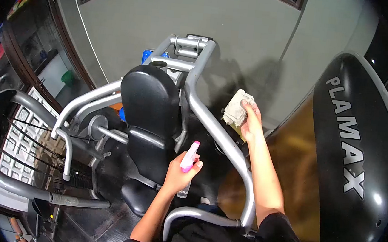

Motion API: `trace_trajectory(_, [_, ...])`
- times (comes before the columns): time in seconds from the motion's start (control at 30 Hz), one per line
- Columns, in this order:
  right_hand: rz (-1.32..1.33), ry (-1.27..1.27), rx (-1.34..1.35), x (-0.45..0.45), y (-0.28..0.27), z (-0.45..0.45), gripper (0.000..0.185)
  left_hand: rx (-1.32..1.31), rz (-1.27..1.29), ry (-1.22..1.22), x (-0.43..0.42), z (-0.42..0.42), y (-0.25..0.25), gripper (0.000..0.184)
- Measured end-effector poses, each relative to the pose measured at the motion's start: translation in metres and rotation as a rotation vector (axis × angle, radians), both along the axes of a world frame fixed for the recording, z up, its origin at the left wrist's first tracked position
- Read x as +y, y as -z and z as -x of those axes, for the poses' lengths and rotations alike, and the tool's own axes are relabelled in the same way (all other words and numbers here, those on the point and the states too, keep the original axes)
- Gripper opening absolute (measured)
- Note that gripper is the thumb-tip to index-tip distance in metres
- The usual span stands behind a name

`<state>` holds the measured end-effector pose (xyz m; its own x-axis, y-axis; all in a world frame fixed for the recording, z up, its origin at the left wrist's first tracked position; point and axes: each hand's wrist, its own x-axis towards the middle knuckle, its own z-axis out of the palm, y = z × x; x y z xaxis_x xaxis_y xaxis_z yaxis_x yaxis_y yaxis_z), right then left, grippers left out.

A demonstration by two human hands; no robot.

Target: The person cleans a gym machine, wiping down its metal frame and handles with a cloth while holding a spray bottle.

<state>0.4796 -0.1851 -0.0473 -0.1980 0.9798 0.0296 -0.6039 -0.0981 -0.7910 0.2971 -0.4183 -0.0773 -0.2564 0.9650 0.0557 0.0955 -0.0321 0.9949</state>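
Note:
My left hand (181, 171) is wrapped round a spray bottle (190, 157) with a pink and white trigger head, its clear body showing below the hand. My right hand (252, 119) grips a folded whitish cloth (238, 107), held up beyond the silver frame tube. Between my body and the wall stands an exercise machine with a black padded backrest (150, 98) and a silver tubular frame (216, 127). The bottle is to the right of the lower backrest, over the black seat's right side.
A large black and gold machine cover (344, 148) lettered PLAMAX rises at the right. Another machine with a curved grey frame (24, 190) stands at the left. Behind is a grey wall (248, 29); a glass door and a green bin (67, 78) show at the left.

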Motion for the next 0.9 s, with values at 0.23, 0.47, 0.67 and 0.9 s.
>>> trace_trajectory(0.23, [0.037, 0.123, 0.108, -0.002, -0.006, 0.004, 0.025, 0.013, 0.062, -0.043, 0.005, 0.007, 0.010, 0.031])
trace_trajectory(0.47, [0.240, -0.053, 0.171, 0.011, 0.030, -0.008, 0.038, -0.019, 0.081, -0.098, 0.011, 0.003, 0.013, 0.029])
trace_trajectory(0.67, [0.229, -0.045, 0.165, 0.010, 0.037, -0.013, 0.028, 0.008, 0.138, -0.097, 0.010, 0.001, 0.013, 0.027])
trace_trajectory(0.9, [0.170, 0.063, 0.031, -0.003, 0.023, -0.008, 0.030, 0.088, 0.067, 0.053, 0.000, -0.002, -0.001, 0.023])
